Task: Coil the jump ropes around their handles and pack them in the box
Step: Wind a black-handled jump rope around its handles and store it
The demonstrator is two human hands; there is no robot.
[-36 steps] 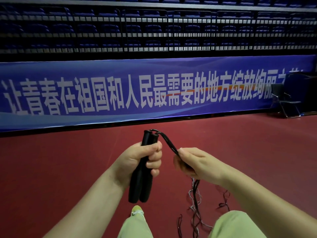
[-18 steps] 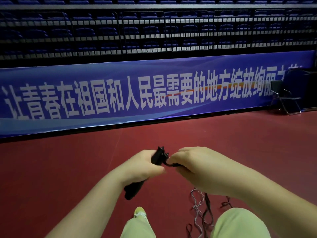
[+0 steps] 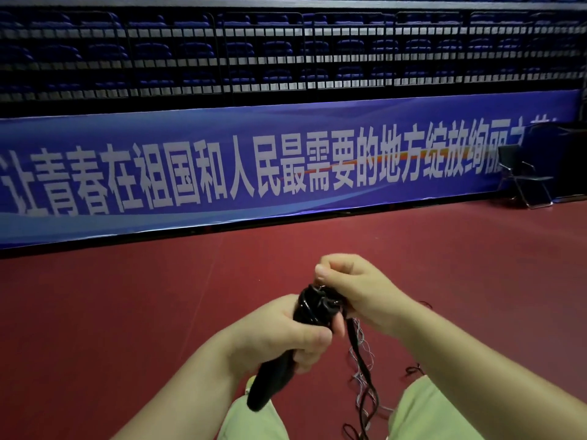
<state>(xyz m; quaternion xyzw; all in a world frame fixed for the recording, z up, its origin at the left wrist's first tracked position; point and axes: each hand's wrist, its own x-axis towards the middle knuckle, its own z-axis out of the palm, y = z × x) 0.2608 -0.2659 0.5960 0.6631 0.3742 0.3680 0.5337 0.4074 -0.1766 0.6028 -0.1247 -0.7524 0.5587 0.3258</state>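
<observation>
My left hand (image 3: 282, 338) was curled tight round the black handles (image 3: 276, 373), thumb lying across the top and the fingers wrapped underneath, so nothing of the grip stood open. The handles sat together as a pair, tilted, with their lower ends pointing down toward my left knee and their upper ends up by my other hand. My right hand (image 3: 352, 287) was bent over those upper ends, its fingers folded in and pinching the black rope (image 3: 320, 301) where a few turns were bunched on the handle tops; I could not tell exactly which fingertips had it, since the knuckles hid them. From under that hand the rest of the rope hung down loose between my knees, with frayed pale threads (image 3: 362, 354) trailing beside it onto the red floor (image 3: 127, 312).

Both forearms came in from the bottom corners and met near the middle, wrists close together. Ahead lay open floor up to the blue banner (image 3: 222, 173); a folding chair (image 3: 524, 176) stood far off to the right by that wall. No box showed anywhere in view.
</observation>
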